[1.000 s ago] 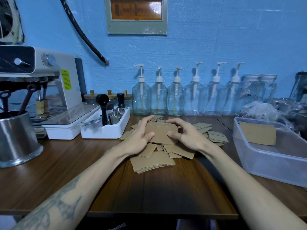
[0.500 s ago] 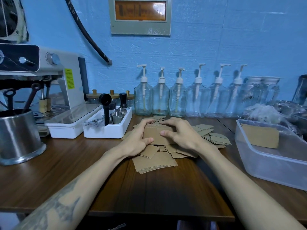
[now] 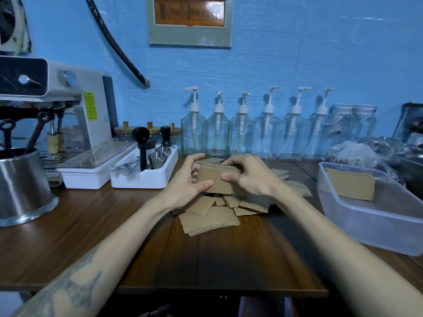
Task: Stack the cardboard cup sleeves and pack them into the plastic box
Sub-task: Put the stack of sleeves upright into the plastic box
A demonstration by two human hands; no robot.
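A blue wall backs a dark wooden desk [image 3: 68,236]. Along the wall stands a row of clear pump bottles [image 3: 217,131], which look empty. At the right a clear plastic box [image 3: 375,223] sits on the desk with one flat sleeve [image 3: 350,186] inside, leaning toward its far wall. At the left a white tray [image 3: 146,179] holds small steel cups [image 3: 160,154] and a black scoop [image 3: 142,145] standing upright; beside it is a coffee machine [image 3: 68,115], and nearer the edge a steel pot [image 3: 23,186] with dark-handled tools in it.

In the middle, both hands hold a stack [image 3: 219,179] of cardboard sleeves just above the loose pile [image 3: 212,216] scattered on the desk — the left hand [image 3: 185,186] has its grip closed on the stack's left end, thumb in front and fingers behind, and the right hand [image 3: 251,177] is closed on the right end the same way. The stack is held on edge, its corrugated top edges showing.
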